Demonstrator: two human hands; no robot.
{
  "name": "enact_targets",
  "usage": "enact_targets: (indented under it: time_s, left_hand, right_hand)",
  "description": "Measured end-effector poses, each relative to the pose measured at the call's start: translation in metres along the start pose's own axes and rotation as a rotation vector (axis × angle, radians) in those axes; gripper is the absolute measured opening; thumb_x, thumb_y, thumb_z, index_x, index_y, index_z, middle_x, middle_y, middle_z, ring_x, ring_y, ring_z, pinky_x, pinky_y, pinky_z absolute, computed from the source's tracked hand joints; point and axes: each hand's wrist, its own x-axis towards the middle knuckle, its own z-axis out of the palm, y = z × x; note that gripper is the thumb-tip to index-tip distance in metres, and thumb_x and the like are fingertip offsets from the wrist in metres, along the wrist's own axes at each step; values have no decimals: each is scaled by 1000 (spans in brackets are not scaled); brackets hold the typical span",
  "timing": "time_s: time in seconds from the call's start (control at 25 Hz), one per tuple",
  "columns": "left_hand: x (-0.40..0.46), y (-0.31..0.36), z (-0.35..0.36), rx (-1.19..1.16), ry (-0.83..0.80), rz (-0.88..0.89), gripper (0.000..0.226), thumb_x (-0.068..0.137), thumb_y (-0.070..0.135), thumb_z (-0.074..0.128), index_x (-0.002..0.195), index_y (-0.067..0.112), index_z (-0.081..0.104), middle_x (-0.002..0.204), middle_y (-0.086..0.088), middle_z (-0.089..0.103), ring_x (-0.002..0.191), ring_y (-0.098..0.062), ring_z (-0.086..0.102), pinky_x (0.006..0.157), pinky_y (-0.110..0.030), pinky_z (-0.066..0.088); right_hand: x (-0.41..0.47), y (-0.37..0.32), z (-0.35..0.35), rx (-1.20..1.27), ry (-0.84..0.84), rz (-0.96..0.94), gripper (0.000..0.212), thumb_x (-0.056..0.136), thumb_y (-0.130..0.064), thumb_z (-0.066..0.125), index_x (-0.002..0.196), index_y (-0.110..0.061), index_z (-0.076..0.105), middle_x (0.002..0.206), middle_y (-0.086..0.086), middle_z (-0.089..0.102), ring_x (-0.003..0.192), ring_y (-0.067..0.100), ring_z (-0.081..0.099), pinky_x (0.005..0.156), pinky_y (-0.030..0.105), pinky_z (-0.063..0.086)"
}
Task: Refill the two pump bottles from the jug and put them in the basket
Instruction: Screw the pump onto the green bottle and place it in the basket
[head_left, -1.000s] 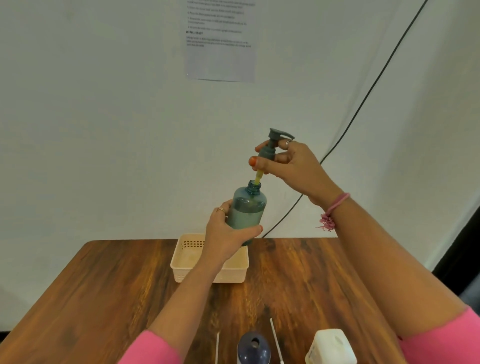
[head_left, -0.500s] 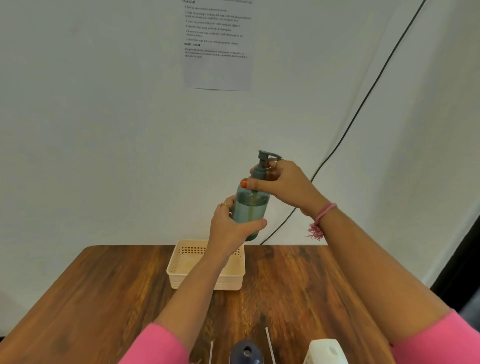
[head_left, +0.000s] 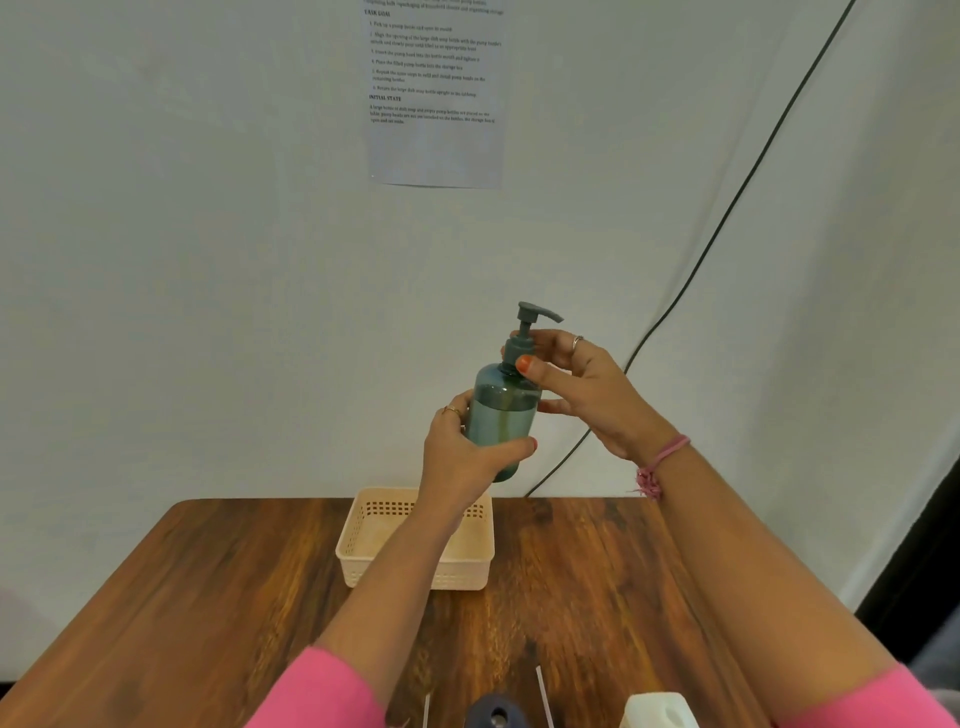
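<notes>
Teal pump bottle (head_left: 501, 421) upright, pump seated, partly filled.

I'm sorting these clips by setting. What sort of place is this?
Probably a staged recording room, not a home. A printed instruction sheet is stuck to a bare white wall, a loose black cable runs across that wall, and the wooden table holds only task props such as the basket.
</notes>
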Motion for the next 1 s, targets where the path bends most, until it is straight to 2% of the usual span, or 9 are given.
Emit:
enact_targets:
  time_s: [0.08, 0.2, 0.32, 0.44, 0.52, 0.68, 0.76, 0.88, 1.0]
  left_hand:
    - [1, -2, 0, 0, 17, -3, 70, 56, 35, 86, 112, 39, 43, 106, 11, 52, 91, -7, 55, 53, -9, 44]
    - [2, -6, 1, -23, 25, -7, 68, 57, 34, 86, 110, 39, 44, 103, 14, 52, 90, -6, 54, 49, -7, 44]
    - [2, -9, 1, -5, 20, -14, 70, 57, 34, 86, 112, 39, 43, 102, 17, 51, 90, -6, 54, 47, -6, 43]
    - [4, -11, 0, 11, 26, -26, 72, 57, 35, 86, 114, 39, 41, 104, 15, 50, 92, -7, 53, 54, -9, 43]
    - [4, -11, 1, 12, 30, -31, 73, 56, 36, 85, 114, 40, 41, 105, 15, 49, 92, -7, 53, 53, -9, 43]
    - [3, -12, 2, -6, 38, -33, 73, 55, 35, 86, 111, 41, 40, 103, 17, 48, 91, -6, 53, 49, -6, 43]
    - [2, -13, 2, -6, 48, -40, 73, 56, 35, 86, 113, 41, 39, 104, 16, 48, 91, -6, 53, 47, -6, 43]
    - [3, -14, 1, 5, 45, -52, 76, 56, 36, 85, 117, 39, 40, 110, 10, 49, 93, -7, 53, 52, -9, 44]
    - [2, -13, 2, 14, 39, -49, 74, 57, 34, 86, 114, 39, 39, 110, 9, 48, 92, -7, 52, 53, -8, 42]
  right_hand:
    - [1, 1, 9, -50, 79, -27, 21, 90, -26, 63, 110, -24, 57, 115, -5, 64, 103, 15, 65, 77, 29, 59]
    - [2, 1, 21, -138, 152, -35, 28, 88, -32, 65, 111, -22, 51, 110, -13, 59, 95, 16, 68, 83, 35, 58]
    - [4, -1, 12, -116, 14, 76, 39, 90, -34, 61, 126, -25, 49, 124, -10, 56, 109, 16, 62, 88, 36, 56]
    - [6, -3, 1, 39, -110, 121, 31, 95, -29, 55, 127, -30, 56, 125, -6, 62, 109, 13, 63, 79, 28, 57]
    - [7, -1, 5, 33, -39, 64, 27, 92, -26, 60, 119, -20, 61, 121, 0, 63, 105, 17, 66, 75, 29, 59]
    - [8, 6, 23, -150, 192, 10, 38, 81, -37, 72, 108, -15, 58, 112, -3, 60, 107, 20, 61, 85, 42, 56]
    - [9, 6, 18, -140, 101, 24, 41, 83, -35, 70, 118, -20, 56, 120, -7, 58, 110, 18, 61, 86, 39, 57]
    - [8, 2, 3, 59, -86, 49, 34, 91, -26, 62, 124, -26, 58, 125, -5, 61, 103, 14, 67, 73, 28, 58]
    - [10, 5, 14, -56, 83, 4, 26, 84, -28, 71, 107, -18, 63, 112, 0, 65, 104, 17, 64, 82, 36, 57]
